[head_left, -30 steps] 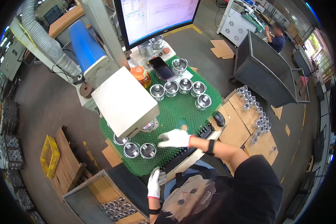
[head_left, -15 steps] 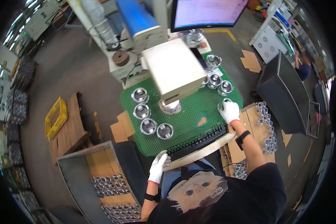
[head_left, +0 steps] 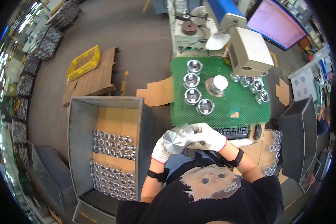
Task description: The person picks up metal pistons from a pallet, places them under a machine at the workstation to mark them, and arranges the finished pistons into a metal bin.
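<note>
A shiny metal piston [head_left: 172,142] is held up before my body, its flat round crown facing up toward me. My white-gloved right hand [head_left: 210,137] grips its far right side, fingers wrapped on the skirt. On the lower left, my white-gloved left hand [head_left: 159,152] closes around the same piston, which partly hides its fingers. Beyond them lies a green mesh mat [head_left: 227,112]. At its left stand several pistons [head_left: 192,96], hollow ends up. Another piston [head_left: 220,83] sits on a round fixture in the middle, under the white machine head [head_left: 250,50].
More pistons [head_left: 262,96] stand along the mat's right side. A keyboard [head_left: 233,132] and mouse [head_left: 257,132] lie at its near edge. To my left is a grey metal bin [head_left: 140,130] with rows of pistons on cardboard. A yellow crate [head_left: 84,63] rests on a wooden pallet.
My view has swung left. My right hand has come from the mat's right side to my front with a piston. My left hand has left the table's near edge and joined it on the piston.
</note>
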The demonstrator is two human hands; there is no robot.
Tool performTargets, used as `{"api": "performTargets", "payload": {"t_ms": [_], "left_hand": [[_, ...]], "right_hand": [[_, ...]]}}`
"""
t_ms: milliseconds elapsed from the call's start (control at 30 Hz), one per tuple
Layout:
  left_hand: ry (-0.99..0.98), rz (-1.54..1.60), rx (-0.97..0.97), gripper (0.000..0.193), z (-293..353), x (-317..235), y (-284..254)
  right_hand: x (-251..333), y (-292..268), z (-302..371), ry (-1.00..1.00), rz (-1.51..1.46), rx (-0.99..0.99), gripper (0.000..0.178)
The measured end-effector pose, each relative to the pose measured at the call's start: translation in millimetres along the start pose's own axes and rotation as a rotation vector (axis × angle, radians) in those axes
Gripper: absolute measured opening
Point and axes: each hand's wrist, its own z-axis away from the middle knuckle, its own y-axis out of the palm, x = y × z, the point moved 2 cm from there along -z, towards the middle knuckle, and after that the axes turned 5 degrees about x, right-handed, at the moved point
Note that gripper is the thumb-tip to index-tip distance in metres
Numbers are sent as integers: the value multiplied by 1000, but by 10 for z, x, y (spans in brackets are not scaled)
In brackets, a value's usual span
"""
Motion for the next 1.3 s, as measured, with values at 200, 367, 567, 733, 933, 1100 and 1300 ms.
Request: {"api": "performTargets", "payload": {"t_ms": [200, 367, 567, 733, 933, 1100, 1300], "left_hand": [[261, 25, 282, 74, 235, -392, 554], [460, -1389, -35, 44, 47, -181, 1132], [302, -887, 7, 39, -257, -222, 1342], [412, -987, -293, 38, -752, -437, 924], [526, -1838, -250, 35, -1399, -305, 1468], [-527, -1135, 171, 51, -1565, 107, 1686], [-459, -231, 292, 42, -1349, 473, 1525]], "right_hand": [[233, -65, -107, 46, 287, -86, 45], [134, -173, 190, -178, -364, -30, 63], [147, -740, 451, -196, -670, -250, 56], [510, -966, 567, -317, -710, -128, 57], [524, -1267, 754, -290, -660, -265, 63], [793, -1343, 1031, -211, 334, -523, 79], [1349, -780, 863, -406, 1435, -196, 59]]}}
